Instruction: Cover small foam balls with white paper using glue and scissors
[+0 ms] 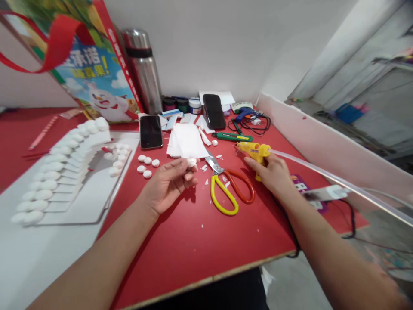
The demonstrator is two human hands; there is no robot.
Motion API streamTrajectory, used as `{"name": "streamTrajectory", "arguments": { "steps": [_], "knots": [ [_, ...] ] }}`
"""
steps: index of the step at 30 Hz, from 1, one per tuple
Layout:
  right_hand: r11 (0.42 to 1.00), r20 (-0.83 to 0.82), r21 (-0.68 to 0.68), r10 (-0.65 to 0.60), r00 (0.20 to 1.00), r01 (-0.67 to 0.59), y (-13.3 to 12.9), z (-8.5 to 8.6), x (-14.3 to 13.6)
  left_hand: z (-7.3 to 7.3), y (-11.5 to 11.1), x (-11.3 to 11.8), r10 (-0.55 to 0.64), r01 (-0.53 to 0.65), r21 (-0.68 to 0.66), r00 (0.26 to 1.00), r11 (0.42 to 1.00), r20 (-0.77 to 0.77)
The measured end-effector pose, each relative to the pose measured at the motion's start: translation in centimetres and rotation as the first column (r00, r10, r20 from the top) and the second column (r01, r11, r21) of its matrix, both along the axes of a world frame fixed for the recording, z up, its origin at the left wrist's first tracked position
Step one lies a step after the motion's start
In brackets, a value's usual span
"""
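Small white pc [192,162] is up at the L hand's fingertips, over the red table [180,241]; L hand [169,183] has it pinched btwn thumb and fingers. R hand [274,172] is wrapped round a yellow glue gun [253,149], clear stick [309,165] poking out the back. Containers: steel thermos [146,73] upright w/ its cap on, picture bag [100,86] standing next to it, few small paint jars [194,106] by the wall; can't see inside any. Scissors [224,185] lie btwn the hands, handles spread, blades near the white sheets [187,142], scraps around. White discs [147,163] are left of the sheets, stepped white model [64,168] further L, plus 2 phones [150,131] and a green cutter [234,137] behind.
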State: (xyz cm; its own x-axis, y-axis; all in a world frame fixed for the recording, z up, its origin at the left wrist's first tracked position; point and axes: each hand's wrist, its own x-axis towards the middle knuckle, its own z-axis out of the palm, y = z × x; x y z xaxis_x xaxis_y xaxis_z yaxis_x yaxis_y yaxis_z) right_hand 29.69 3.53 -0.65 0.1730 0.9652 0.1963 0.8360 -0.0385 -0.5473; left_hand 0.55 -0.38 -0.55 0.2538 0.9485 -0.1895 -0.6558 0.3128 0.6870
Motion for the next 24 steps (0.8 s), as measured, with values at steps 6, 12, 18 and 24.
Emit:
{"name": "streamTrajectory", "arguments": {
  "steps": [6, 12, 18, 24],
  "knots": [
    [0.998, 0.155, 0.008, 0.054, 0.986, -0.056, -1.2, 0.2, 0.3, -0.1, -0.2, -0.1, -0.041, 0.041, -0.033, 0.999, 0.999, 0.003],
    [0.983, 0.339, 0.112, 0.101, 0.935, -0.146, -5.9, 1.3, 0.0, -0.1, -0.1, -0.1, -0.047, 0.047, -0.028, 0.999, 0.998, -0.018],
    [0.878, 0.26, 0.313, 0.288, 0.922, -0.362, -9.5, 5.0, -4.2, 0.0, -0.4, 0.2, -0.072, 0.072, -0.01, 0.996, 0.997, -0.045],
    [0.793, -0.079, 0.46, 0.484, 0.871, -0.399, -4.6, 5.9, -9.5, 0.1, -0.4, 0.4, -0.085, 0.085, -0.008, 0.994, 0.996, -0.07]
  ]
}}
